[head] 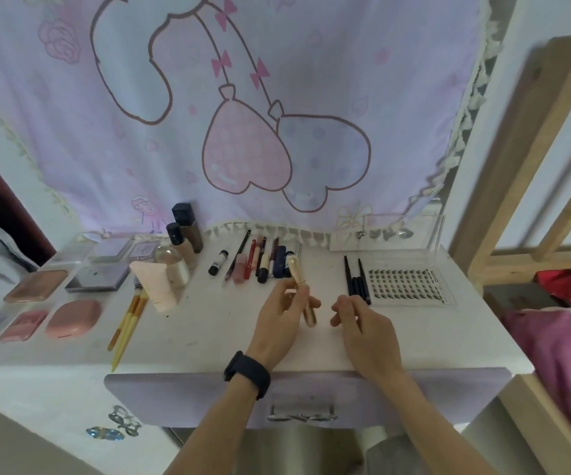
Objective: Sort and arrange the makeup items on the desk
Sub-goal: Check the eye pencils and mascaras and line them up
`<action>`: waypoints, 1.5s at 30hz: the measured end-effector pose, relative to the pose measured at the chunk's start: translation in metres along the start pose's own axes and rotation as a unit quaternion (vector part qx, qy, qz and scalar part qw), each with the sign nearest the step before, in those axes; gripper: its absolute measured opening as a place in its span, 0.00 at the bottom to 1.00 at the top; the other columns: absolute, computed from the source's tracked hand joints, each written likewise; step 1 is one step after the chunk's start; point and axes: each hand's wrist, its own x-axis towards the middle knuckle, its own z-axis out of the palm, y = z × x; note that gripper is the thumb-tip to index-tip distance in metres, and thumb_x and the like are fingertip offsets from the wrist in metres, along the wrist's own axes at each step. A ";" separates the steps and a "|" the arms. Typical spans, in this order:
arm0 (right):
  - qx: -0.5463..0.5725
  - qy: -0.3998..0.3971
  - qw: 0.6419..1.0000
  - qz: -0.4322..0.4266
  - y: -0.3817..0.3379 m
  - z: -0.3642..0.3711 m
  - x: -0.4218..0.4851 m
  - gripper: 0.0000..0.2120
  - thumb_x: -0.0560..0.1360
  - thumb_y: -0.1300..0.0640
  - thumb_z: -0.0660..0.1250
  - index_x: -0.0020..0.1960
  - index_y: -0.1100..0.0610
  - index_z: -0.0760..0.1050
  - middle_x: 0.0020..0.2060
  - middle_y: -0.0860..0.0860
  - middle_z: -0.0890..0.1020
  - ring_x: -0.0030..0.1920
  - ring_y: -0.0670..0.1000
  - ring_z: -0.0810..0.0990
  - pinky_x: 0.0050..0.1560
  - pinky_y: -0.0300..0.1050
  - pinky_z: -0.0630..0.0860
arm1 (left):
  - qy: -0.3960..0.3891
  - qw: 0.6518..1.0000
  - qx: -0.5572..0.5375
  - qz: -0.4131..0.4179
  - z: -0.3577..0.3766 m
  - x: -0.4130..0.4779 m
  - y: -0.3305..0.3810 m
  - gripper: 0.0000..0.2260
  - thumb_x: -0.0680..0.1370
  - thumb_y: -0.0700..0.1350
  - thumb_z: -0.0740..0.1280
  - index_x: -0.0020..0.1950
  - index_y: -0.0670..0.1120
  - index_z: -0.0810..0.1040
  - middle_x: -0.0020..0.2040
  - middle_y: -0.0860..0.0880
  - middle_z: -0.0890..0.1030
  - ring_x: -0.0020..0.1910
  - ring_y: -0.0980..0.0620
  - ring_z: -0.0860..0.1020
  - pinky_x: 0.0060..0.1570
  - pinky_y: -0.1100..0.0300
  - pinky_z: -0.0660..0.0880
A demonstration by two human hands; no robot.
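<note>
My left hand grips a gold tube at mid-desk, its cap pointing away towards a row of lipsticks and pencils. My right hand hovers just to the right with loosely curled fingers and holds nothing. Thin black pens lie beyond its fingertips beside a lash sheet. Foundation bottles, a pink tube and a clear-capped bottle stand to the left. Palettes and pink compacts fill the far left, with yellow brushes next to them.
The white desk has a lilac drawer at its front edge. A clear acrylic box stands at the back right under a hanging curtain. A wooden bed frame and pink bedding sit on the right.
</note>
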 end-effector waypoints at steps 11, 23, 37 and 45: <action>0.063 -0.052 0.995 0.063 0.000 -0.012 0.015 0.33 0.79 0.31 0.52 0.33 0.57 0.70 0.25 0.47 0.72 0.27 0.44 0.68 0.34 0.43 0.66 | -0.032 0.932 0.316 0.174 -0.007 -0.004 -0.034 0.12 0.79 0.60 0.62 0.62 0.63 0.75 0.46 0.59 0.72 0.41 0.58 0.74 0.39 0.62 0.75; 0.098 -0.088 0.991 0.017 0.007 -0.018 0.003 0.10 0.83 0.45 0.60 0.45 0.46 0.74 0.35 0.44 0.80 0.30 0.42 0.71 0.32 0.35 0.68 | 0.038 0.962 0.218 0.163 -0.008 -0.001 -0.038 0.16 0.77 0.66 0.63 0.47 0.56 0.81 0.38 0.58 0.80 0.37 0.54 0.77 0.35 0.64 0.72; 0.101 -0.138 0.983 0.064 0.004 -0.023 0.017 0.19 0.83 0.39 0.57 0.43 0.48 0.79 0.31 0.45 0.81 0.30 0.42 0.73 0.38 0.41 0.70 | 0.035 0.975 0.173 0.137 -0.012 -0.001 -0.032 0.06 0.78 0.55 0.70 0.51 0.55 0.83 0.41 0.55 0.81 0.41 0.53 0.78 0.42 0.57 0.75; 0.155 -0.134 0.977 0.063 0.004 -0.026 0.012 0.11 0.80 0.40 0.65 0.59 0.42 0.75 0.47 0.41 0.84 0.30 0.44 0.78 0.33 0.35 0.74 | 0.032 0.976 0.170 0.131 -0.012 0.000 -0.032 0.06 0.78 0.54 0.70 0.51 0.55 0.84 0.42 0.55 0.82 0.42 0.54 0.79 0.44 0.55 0.76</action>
